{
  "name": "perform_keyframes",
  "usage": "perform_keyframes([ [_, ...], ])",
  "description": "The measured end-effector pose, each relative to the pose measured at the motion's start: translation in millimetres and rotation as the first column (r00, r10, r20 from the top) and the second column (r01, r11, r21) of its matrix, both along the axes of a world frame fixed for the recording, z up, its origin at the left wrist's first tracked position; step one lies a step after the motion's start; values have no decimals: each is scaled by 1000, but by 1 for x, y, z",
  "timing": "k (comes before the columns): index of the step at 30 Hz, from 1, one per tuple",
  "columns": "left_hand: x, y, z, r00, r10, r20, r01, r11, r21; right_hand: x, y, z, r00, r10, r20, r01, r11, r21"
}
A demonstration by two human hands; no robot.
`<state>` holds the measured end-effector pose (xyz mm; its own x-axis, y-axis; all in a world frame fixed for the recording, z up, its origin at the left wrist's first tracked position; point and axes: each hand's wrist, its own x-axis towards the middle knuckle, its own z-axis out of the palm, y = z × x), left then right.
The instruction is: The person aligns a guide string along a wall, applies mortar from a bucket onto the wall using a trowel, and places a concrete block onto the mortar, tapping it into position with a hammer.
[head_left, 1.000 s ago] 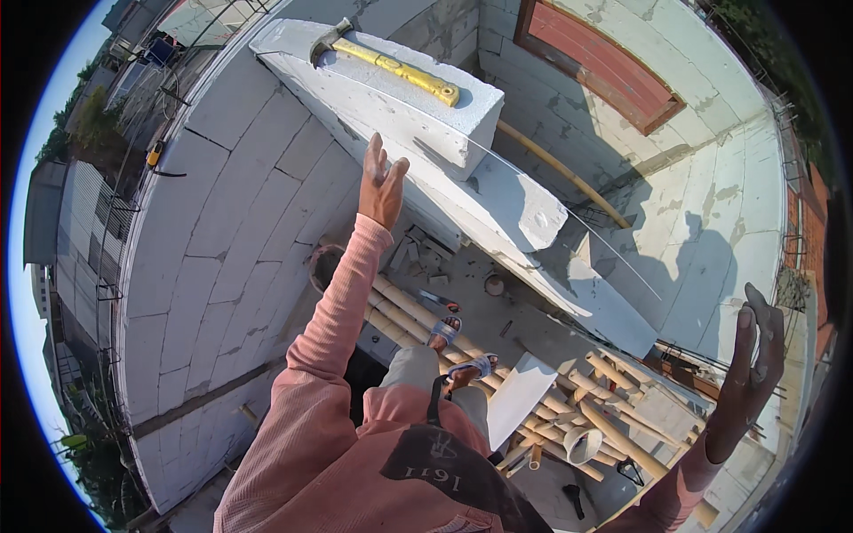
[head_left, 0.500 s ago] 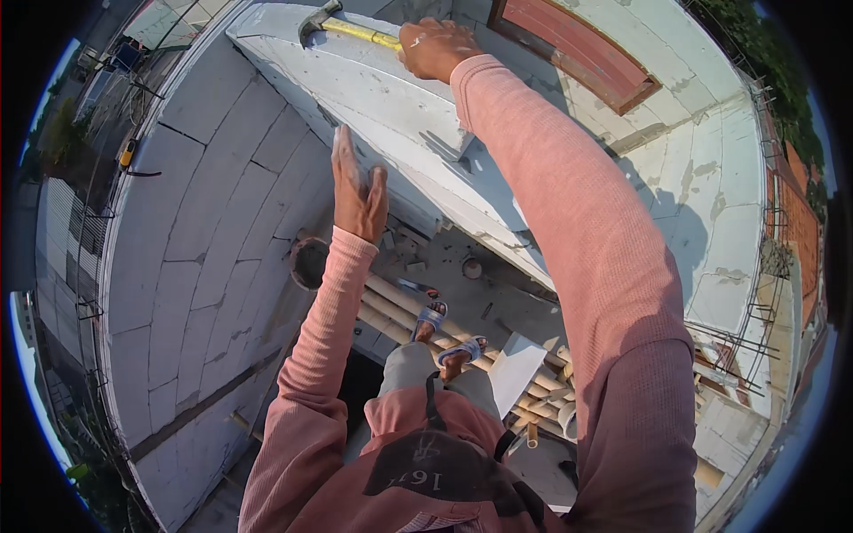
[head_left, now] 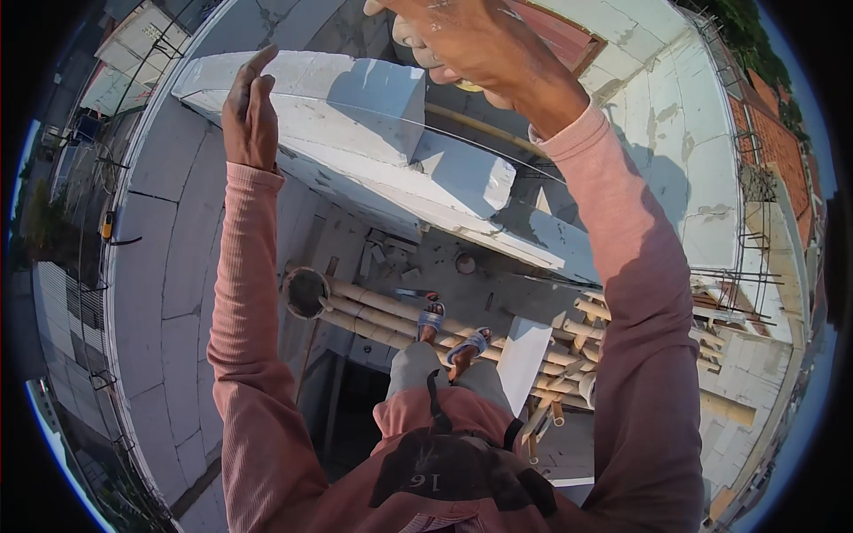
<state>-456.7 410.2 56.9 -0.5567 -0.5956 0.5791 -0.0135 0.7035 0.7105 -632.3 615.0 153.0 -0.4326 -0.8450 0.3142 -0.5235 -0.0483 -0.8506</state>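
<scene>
My right hand (head_left: 480,46) is raised near the top edge, closed around a hammer; only a bit of its yellow handle (head_left: 468,86) shows below the fingers, and its head is out of sight. Stretched fingers and thumb of my left hand (head_left: 251,117) rest at the side of a white building block (head_left: 306,78), near its left end. That block lies on the wall top, with a lower stepped block (head_left: 466,171) to its right. A thin string (head_left: 489,138) runs across in front of the blocks.
I stand on bamboo poles (head_left: 373,313) high above a floor strewn with rubble. A round bucket (head_left: 306,293) sits at the left end of the poles. A white board (head_left: 524,355) leans by my right foot. Block walls rise at left and right; bent rebar (head_left: 755,200) sticks out at right.
My right hand has lifted the hammer up and closer to me. My left hand has shifted left and up along the block, and the view has tilted.
</scene>
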Motion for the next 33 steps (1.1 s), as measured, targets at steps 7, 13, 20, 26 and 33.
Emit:
perform_keyframes([
  [7, -117, -6, -30, 768, 57, 638, 254, 887, -385, 92, 266, -73, 540, -78, 838, -185, 960, 208],
  [13, -153, 26, -35, 437, 63, 897, 385, 888, -250, 120, 298, -182, 178, -476, 861, -11, 874, 485],
  [20, -169, 11, -51, 526, -1, 851, 418, 871, -258, -69, 197, -222, 392, -417, 820, 277, 904, 326],
  [26, -174, -30, -74, 560, -94, 823, 503, 828, -248, -111, 88, -236, 698, -503, 510, 184, 814, 551],
  [33, -180, -22, -86, 440, -310, 843, 346, 925, 159, -139, 87, -231, 659, -257, 707, 17, 944, 328],
])
